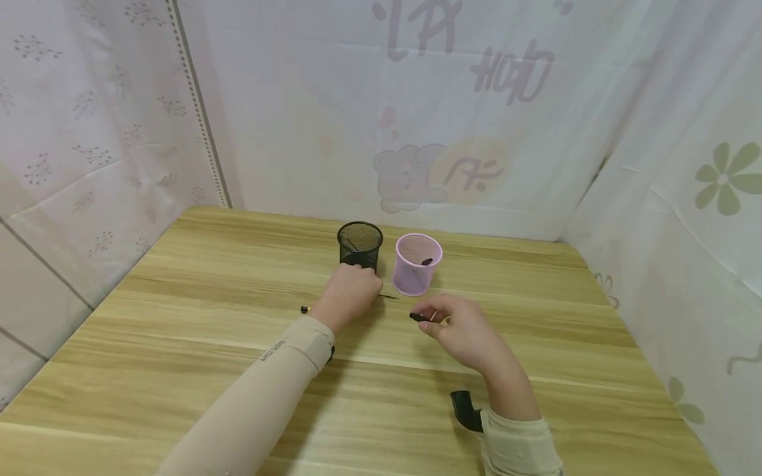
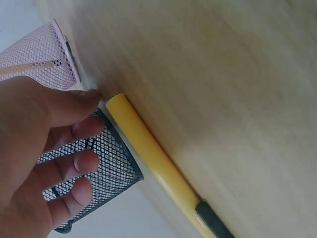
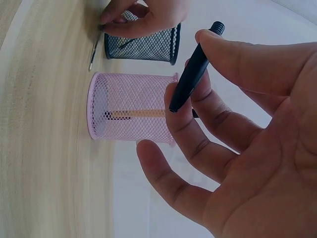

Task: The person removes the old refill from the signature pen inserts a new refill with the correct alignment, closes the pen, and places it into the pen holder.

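Note:
My left hand point(image 1: 351, 291) is low over the table in front of the black mesh pen cup point(image 3: 148, 47). Its thumb and forefinger pinch one end of a thin pen refill point(image 3: 92, 55), whose other end points toward the pink mesh pen cup point(image 1: 411, 281). My right hand point(image 1: 461, 327), raised nearer me, pinches a black tapered pen section point(image 3: 190, 77) with a threaded end. Beside the left hand lies a yellow pen barrel point(image 2: 153, 153) with a black part at one end, mostly hidden by the wrist in the head view.
A yellow-orange pen piece point(image 3: 138, 113) with a dark end stands inside the pink cup. Something thin and dark leans in the black cup. A black curved piece point(image 1: 464, 411) shows at the right sleeve. Printed curtains point(image 1: 297, 132) hang behind the wooden table point(image 1: 381, 410).

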The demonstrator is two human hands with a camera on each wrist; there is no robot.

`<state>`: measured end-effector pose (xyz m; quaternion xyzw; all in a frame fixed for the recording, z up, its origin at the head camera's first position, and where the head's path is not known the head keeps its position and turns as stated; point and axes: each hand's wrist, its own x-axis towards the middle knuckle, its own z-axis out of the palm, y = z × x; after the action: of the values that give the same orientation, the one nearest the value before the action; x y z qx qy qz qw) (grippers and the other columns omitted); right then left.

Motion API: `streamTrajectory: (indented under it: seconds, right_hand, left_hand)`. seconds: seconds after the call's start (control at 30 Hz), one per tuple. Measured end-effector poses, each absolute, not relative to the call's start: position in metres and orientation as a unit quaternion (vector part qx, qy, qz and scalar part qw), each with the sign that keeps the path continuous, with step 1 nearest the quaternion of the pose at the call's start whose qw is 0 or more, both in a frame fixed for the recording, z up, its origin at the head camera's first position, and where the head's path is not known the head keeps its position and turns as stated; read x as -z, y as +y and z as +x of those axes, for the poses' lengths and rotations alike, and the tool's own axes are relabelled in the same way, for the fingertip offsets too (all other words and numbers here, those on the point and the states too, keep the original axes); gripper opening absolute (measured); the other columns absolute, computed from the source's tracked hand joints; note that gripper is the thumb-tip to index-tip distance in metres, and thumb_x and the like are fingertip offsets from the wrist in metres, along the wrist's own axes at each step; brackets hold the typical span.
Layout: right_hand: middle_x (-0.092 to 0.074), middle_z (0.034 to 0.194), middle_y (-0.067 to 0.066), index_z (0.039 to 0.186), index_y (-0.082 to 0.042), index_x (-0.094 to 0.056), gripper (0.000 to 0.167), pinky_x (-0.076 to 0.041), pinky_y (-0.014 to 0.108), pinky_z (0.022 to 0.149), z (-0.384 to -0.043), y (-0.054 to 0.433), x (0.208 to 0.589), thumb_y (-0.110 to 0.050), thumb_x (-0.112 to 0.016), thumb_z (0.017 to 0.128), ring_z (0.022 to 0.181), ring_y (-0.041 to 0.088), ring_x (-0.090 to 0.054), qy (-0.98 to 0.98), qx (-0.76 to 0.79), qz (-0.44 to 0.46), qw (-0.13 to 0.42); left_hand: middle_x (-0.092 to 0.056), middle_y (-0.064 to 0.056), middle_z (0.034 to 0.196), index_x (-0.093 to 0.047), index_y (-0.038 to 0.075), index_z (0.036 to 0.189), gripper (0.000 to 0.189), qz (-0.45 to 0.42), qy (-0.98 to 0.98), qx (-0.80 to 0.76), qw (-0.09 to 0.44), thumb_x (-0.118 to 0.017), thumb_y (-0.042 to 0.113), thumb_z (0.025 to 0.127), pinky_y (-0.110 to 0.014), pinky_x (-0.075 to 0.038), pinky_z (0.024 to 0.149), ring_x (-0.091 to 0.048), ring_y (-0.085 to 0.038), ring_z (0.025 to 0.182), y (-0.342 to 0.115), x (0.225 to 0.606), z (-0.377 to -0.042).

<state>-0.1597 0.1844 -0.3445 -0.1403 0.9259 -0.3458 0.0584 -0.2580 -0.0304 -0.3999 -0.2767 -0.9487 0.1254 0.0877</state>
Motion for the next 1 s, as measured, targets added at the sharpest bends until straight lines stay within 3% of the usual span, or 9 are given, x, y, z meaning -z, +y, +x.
streamTrajectory:
  seconds: [1.0]
  right_hand:
    - [-0.075, 0.103, 0.002, 0.115, -0.014, -0.079, 0.018, -0.05, 0.034, 0.079, -0.1607, 0.182, 0.3468, -0.008, -0.071, 0.099, 0.097, 0.019, -0.065, 0.924, 0.348, -0.143, 0.062]
  left_hand:
    - [-0.08, 0.003, 0.089, -0.078, 0.023, 0.086, 0.018, -0.282, -0.945, -0.135, 0.097, -0.068, 0.019, 0.101, -0.042, -0.063, 0.068, -0.075, -0.019, 0.076, -0.0239, 0.4023, -0.2594]
